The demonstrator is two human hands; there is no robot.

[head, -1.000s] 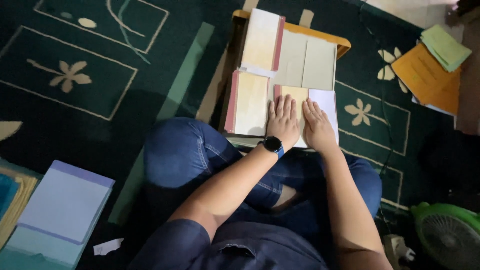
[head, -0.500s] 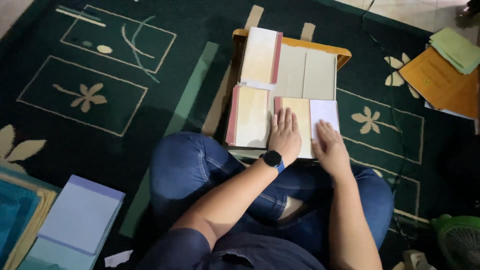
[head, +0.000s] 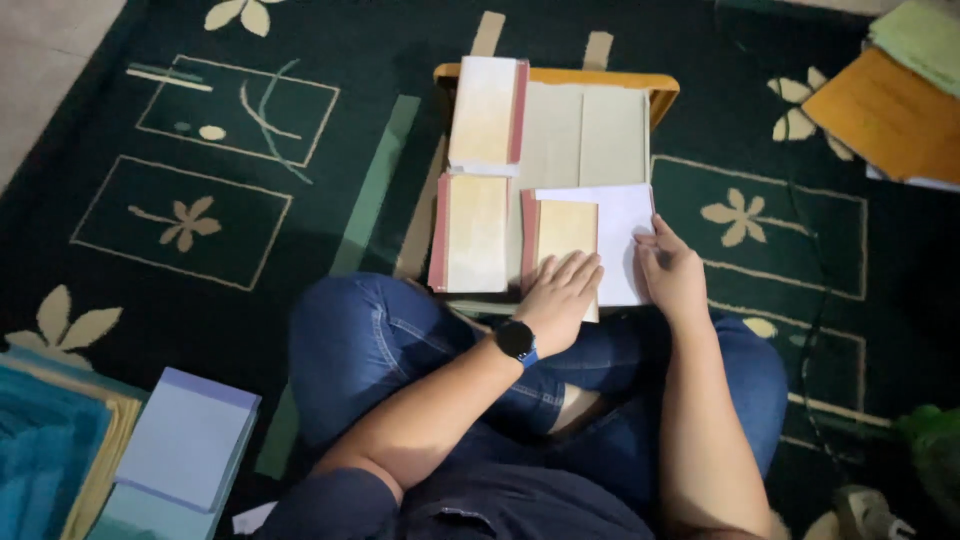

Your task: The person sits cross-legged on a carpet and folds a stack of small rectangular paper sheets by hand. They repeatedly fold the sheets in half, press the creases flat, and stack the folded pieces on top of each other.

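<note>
I sit cross-legged in blue jeans on a dark green carpet. My left hand (head: 560, 297), with a black watch on the wrist, lies flat on a cream booklet with a red spine (head: 562, 232). My right hand (head: 668, 272) rests on the edge of a white sheet (head: 625, 225) next to that booklet, fingers curled at the paper's edge. Two more cream booklets with red spines lie to the left, one near (head: 472, 232) and one farther (head: 486, 110). All rest on a low board with an orange rim (head: 600, 78).
Stacks of lilac (head: 185, 440) and teal paper (head: 45, 450) lie at lower left. Orange (head: 885, 115) and green paper stacks (head: 920, 35) sit at upper right. A long green strip (head: 375, 190) lies on the carpet. A dark cable (head: 815, 300) runs down the right side.
The view has shifted so the fan at lower right is nearly out of frame. My right hand has moved from the booklet out to the white sheet's edge.
</note>
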